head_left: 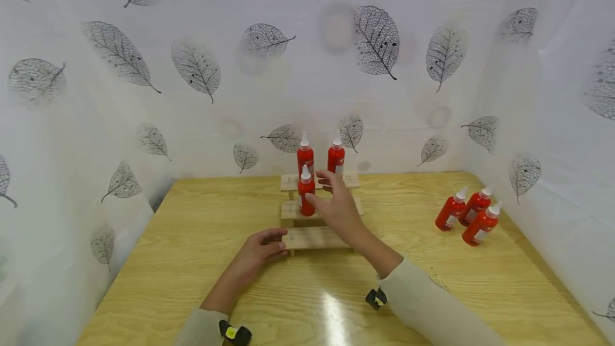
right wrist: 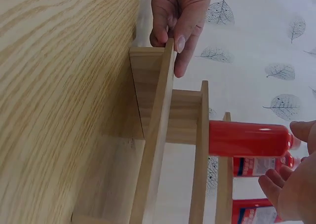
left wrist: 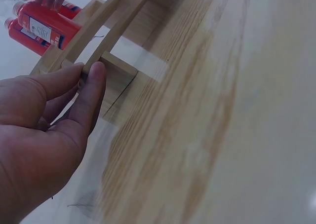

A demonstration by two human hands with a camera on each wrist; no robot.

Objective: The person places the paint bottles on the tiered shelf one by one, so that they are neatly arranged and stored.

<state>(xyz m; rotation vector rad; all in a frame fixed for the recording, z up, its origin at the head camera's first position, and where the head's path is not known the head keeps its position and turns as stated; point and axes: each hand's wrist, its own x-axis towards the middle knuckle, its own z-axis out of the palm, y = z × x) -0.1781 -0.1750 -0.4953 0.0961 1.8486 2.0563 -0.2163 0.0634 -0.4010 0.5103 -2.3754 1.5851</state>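
A three-step wooden stand [head_left: 317, 237] rests on the table. My left hand [head_left: 259, 252] pinches the left end of its lowest step between thumb and fingers, as the left wrist view [left wrist: 54, 120] also shows. One red squeeze bottle [head_left: 306, 202] with a white pointed cap stands upright on the middle step. Two more red bottles, a left one [head_left: 305, 157] and a right one [head_left: 336, 160], stand on the top step. My right hand [head_left: 340, 207] is beside the middle-step bottle, fingers spread and thumb right at the bottle's upper part [right wrist: 247, 137].
Three more red bottles [head_left: 473, 210] stand grouped on the right of the wooden table [head_left: 216, 212]. A white leaf-patterned curtain [head_left: 307, 89] surrounds the table at the back and sides. Each wrist wears a dark strapped device [head_left: 235, 332].
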